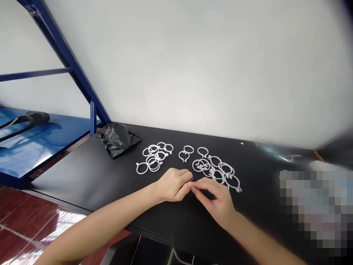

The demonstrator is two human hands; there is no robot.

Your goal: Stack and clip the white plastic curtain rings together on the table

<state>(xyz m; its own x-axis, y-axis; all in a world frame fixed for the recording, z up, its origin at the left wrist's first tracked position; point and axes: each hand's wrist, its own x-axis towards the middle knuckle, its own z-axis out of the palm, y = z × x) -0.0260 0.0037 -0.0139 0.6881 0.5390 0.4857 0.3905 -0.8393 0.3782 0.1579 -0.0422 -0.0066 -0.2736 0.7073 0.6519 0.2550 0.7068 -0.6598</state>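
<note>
My left hand [176, 184] and my right hand [213, 197] meet fingertip to fingertip over the front part of the black table. Both are closed in a pinch. Whatever sits between the fingers is too small and too covered to make out. Beyond my left hand lies a loose group of white rings [142, 168], each with a small knob or tab. Two more white rings [188, 149] lie in the middle, past my fingertips. Behind my right hand spreads another cluster of white rings [232, 181], some overlapping.
A crumpled black plastic bag [117, 139] rests at the back left of the black table [165, 217]. Clear plastic [275, 154] lies at the right, near a blurred-out patch. A blue metal frame [79, 81] rises at the left, and a white wall [206, 70] stands behind.
</note>
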